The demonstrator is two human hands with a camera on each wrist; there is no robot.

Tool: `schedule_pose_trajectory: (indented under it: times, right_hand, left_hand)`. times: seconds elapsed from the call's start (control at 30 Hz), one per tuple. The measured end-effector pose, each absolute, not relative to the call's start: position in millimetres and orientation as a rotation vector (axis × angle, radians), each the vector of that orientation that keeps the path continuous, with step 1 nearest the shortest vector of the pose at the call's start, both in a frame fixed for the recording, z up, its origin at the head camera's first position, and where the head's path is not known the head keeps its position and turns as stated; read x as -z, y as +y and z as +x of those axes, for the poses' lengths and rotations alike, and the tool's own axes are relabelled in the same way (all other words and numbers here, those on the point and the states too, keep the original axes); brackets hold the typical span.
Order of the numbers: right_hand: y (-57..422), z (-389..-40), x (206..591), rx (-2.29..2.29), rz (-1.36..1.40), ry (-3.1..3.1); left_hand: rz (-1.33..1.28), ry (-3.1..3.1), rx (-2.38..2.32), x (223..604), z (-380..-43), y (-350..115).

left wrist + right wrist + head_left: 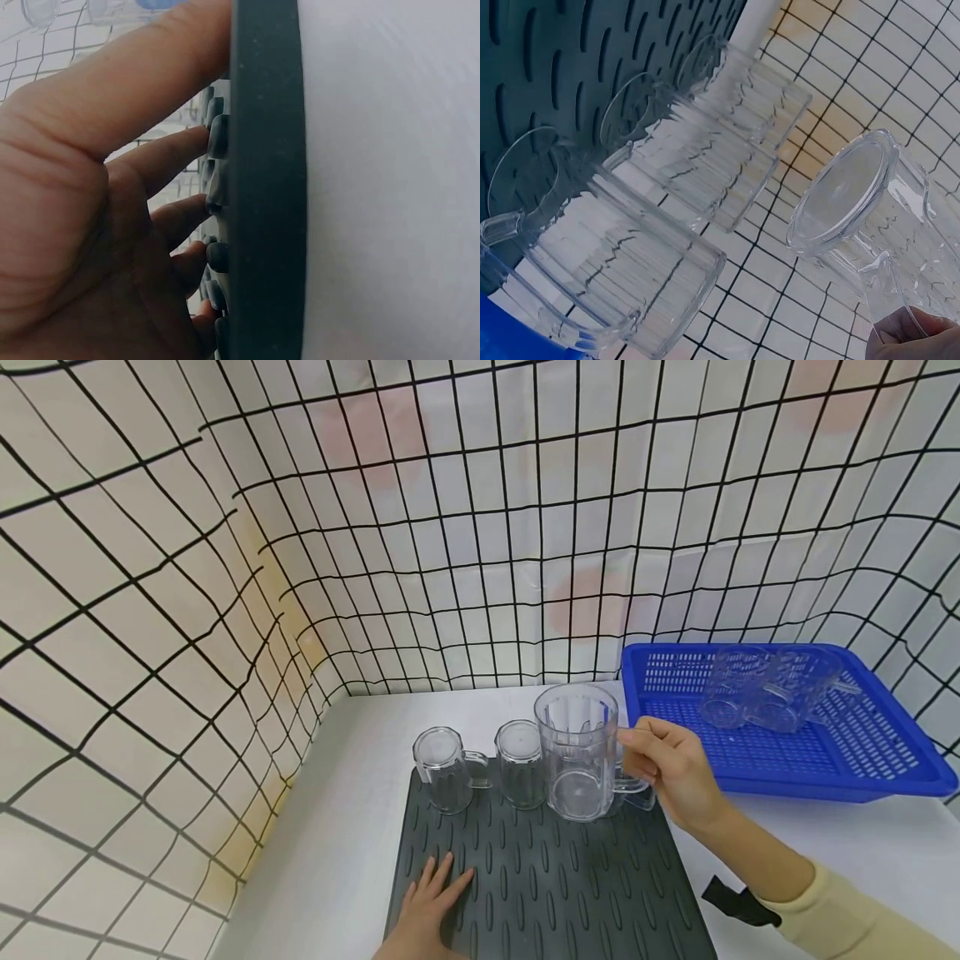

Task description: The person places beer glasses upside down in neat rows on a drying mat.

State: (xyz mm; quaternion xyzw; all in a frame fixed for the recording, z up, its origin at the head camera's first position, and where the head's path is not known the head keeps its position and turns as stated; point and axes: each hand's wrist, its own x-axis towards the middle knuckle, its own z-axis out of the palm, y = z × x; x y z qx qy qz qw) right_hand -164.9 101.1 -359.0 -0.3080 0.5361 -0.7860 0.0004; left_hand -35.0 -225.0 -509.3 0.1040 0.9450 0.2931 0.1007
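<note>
My right hand (670, 768) grips a clear ribbed mug (576, 752) by its handle, holding it upright over the far right of the dark mat (540, 893). Three similar mugs stand upside down in a row along the mat's far edge: a left mug (447, 785), a middle mug (520, 772) and a right mug (637, 255), mostly hidden behind the held one in the head view. With fingers spread, my left hand (427, 914) rests on the mat's left part; in the left wrist view its fingertips touch the raised ridges.
A blue plastic basket (810, 781) sits at the right with two clear mugs (776, 702) inside. Black wire grid (480, 535) walls the back and sides of the white table (315, 827). A black strap (738, 902) lies by the right sleeve.
</note>
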Motion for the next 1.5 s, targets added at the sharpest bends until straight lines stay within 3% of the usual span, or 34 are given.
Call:
schedule_pose_trajectory:
  times: [1.2,1.5]
  right_hand:
    - [80,-156,391,2.226,-1.055,1.59]
    - [79,-153,396,2.219,-1.047,1.605]
  left_hand:
    - [0.307,2.785,-0.832,508,-36,-224]
    - [0.234,2.635,-0.934,491,-49,-225]
